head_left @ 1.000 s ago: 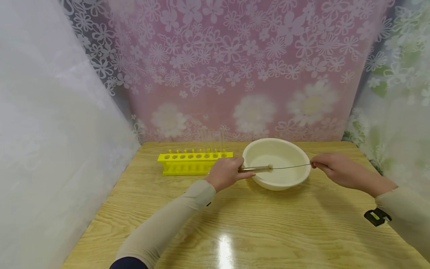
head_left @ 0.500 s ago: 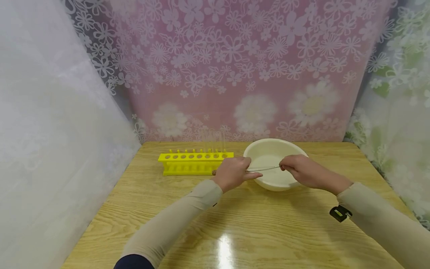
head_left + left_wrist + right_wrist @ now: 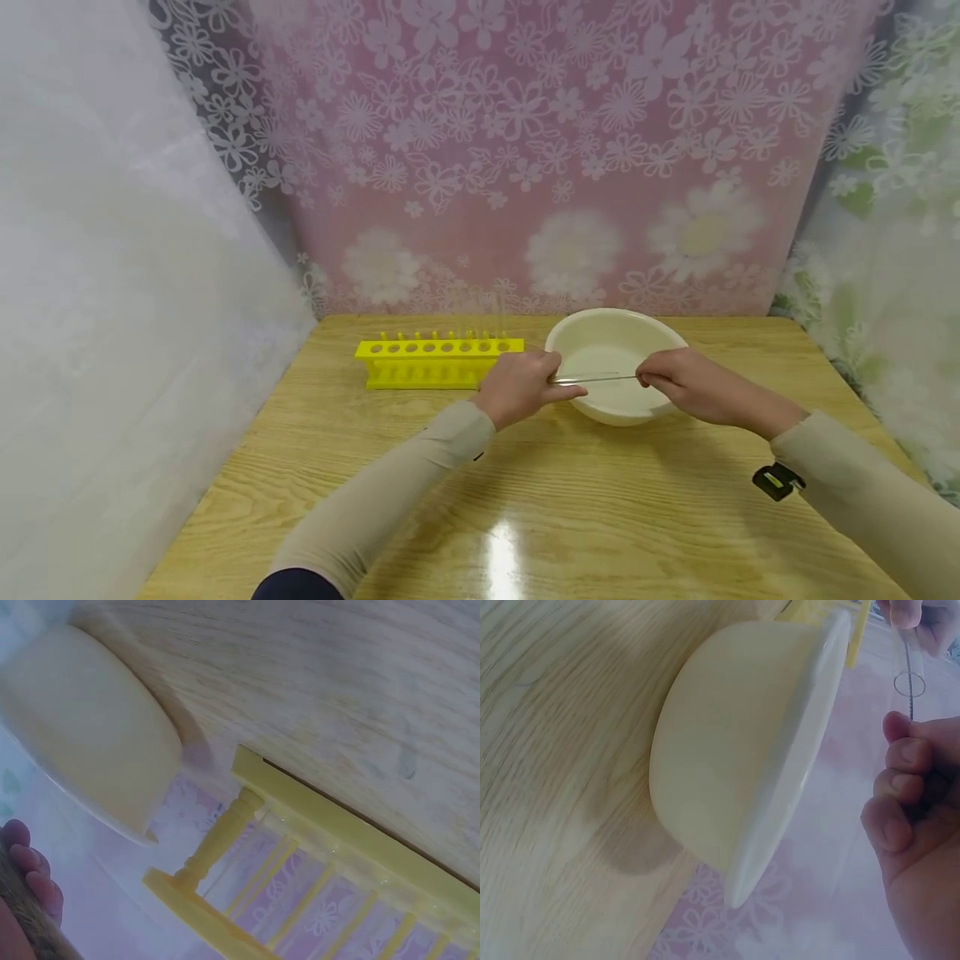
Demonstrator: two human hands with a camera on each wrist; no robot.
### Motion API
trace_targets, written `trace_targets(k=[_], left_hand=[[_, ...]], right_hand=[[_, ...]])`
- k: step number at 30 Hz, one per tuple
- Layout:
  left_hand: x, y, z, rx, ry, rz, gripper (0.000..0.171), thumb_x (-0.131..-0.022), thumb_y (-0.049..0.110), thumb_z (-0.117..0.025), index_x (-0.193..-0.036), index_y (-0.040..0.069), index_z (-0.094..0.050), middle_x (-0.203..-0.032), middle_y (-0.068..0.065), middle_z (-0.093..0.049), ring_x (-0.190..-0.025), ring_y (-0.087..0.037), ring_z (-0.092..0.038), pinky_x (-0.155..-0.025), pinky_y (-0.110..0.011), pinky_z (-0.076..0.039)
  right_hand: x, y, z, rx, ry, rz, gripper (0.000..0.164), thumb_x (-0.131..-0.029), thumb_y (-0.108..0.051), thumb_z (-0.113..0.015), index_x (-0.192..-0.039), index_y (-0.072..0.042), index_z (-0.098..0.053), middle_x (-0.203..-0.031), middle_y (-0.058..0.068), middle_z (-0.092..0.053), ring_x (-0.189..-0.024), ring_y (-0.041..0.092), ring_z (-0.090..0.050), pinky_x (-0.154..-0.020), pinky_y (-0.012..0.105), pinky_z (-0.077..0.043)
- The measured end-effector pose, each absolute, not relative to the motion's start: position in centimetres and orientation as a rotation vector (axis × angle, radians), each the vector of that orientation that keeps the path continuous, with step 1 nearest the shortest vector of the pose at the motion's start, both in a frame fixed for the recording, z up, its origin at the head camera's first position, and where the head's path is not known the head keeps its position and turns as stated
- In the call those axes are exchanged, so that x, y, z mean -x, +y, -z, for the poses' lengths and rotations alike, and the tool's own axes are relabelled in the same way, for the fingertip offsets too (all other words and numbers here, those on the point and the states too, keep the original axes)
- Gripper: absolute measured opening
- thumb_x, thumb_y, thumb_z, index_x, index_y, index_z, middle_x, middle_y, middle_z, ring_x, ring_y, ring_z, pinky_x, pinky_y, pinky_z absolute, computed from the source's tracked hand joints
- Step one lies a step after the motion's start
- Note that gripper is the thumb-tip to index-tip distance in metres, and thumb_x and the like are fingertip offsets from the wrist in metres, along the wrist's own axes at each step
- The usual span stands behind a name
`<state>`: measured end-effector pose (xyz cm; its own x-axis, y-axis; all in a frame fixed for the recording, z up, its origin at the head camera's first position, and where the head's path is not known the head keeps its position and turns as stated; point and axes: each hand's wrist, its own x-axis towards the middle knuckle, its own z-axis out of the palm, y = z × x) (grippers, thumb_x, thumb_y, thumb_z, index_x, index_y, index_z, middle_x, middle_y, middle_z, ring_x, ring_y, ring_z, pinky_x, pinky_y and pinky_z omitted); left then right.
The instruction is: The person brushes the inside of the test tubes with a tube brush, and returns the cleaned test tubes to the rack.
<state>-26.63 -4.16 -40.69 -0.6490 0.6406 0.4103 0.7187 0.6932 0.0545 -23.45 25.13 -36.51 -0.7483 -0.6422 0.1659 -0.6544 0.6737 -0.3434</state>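
Note:
Over the basin, my left hand [image 3: 521, 385] grips a clear glass test tube [image 3: 901, 660] that lies nearly level, mouth to the right. My right hand [image 3: 686, 383] pinches the thin twisted wire of a test tube brush [image 3: 911, 707] just outside the tube's mouth. In the left wrist view, the brown bristles of the brush [image 3: 34, 919] show by the left fingers, inside the tube. Below both hands stands the cream basin [image 3: 581, 333], which looks bare inside where I can see it.
A yellow test tube rack [image 3: 435, 354] stands left of the basin, behind my left hand. Several clear tubes [image 3: 480, 312] rise at its right end. Wooden table [image 3: 600, 517] lies in front; a flowered pink curtain [image 3: 525, 167] hangs behind.
My right hand has come left, then back slightly right, and the bristles have gone from the tube's mouth to deep inside. My left hand has shifted a little right.

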Motion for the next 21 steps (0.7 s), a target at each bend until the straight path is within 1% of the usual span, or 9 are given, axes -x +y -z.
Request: trace_targets(k=[8,17,21], left_hand=[[26.4,-3.5,40.3,1.101,-2.502,0.326,0.047,-0.093,0.063,-0.060,-0.075,0.023,-0.044,-0.061,0.013,-0.046,-0.045,-0.002,-0.040,-0.043,-0.016,-0.030],[26.5,-2.7,40.6,1.128,-2.499,0.359,0.048,-0.093,0.063,-0.060,-0.074,0.022,-0.043,-0.062,0.013,-0.046,-0.044,-0.001,-0.040,-0.043,-0.016,-0.030],[26.4,-2.5,40.6,1.141,-2.483,0.390,0.047,-0.093,0.061,-0.061,-0.074,0.022,-0.043,-0.062,0.013,-0.046,-0.044,-0.001,-0.040,-0.043,-0.016,-0.030]], right_hand=[[23.0,26.2,36.2,-1.090,-2.833,-0.611,0.015,-0.102,-0.007,-0.057,-0.106,-0.012,-0.071,-0.102,-0.002,-0.069,-0.090,0.015,-0.064,-0.074,0.034,-0.052],[22.6,27.2,36.2,-1.120,-2.805,-0.594,0.016,-0.102,-0.004,-0.057,-0.108,-0.008,-0.071,-0.101,-0.001,-0.070,-0.090,0.017,-0.067,-0.074,0.033,-0.054],[22.4,27.6,36.2,-1.124,-2.792,-0.587,0.016,-0.101,-0.003,-0.058,-0.108,-0.008,-0.072,-0.100,-0.002,-0.070,-0.090,0.016,-0.067,-0.074,0.033,-0.054]])
